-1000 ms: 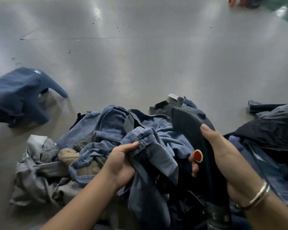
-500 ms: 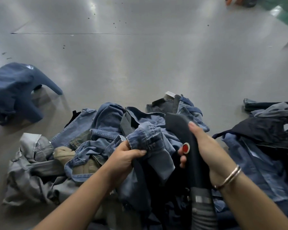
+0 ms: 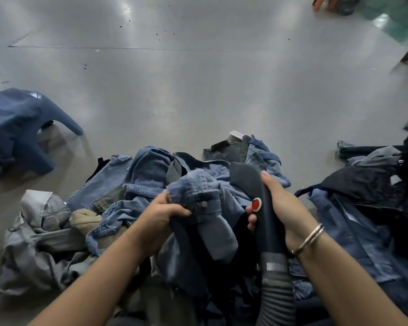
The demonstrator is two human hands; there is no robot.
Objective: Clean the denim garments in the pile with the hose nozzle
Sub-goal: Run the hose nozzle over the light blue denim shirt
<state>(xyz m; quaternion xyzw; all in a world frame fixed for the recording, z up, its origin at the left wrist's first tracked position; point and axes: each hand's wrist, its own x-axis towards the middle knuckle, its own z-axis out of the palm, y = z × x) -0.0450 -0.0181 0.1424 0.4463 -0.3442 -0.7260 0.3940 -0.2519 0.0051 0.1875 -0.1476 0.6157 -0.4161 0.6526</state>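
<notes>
**Cuff up, nozzle in**

My left hand (image 3: 161, 214) grips a bunched denim sleeve (image 3: 203, 203) by its cuff and holds it above the pile (image 3: 137, 184). My right hand (image 3: 280, 205) is wrapped round the nozzle (image 3: 250, 182), thumb side near the red button (image 3: 256, 204), with the ribbed hose (image 3: 277, 292) trailing down toward me.

To do this well, I judge I should pull the sleeve taut so the cloth lies flat against the nozzle mouth, then pass along the cuff seams and button, where lint would likely collect. A slack fold may get drawn into the mouth, so tension from my left grip matters. I'd turn the cuff over before letting go.

The sleeve sits just left of the nozzle head, close beside it; I cannot tell whether they touch. More denim lies heaped on the floor (image 3: 198, 90) under both hands and off to my right, and a dark blue garment (image 3: 17, 128) lies well apart on the left.
</notes>
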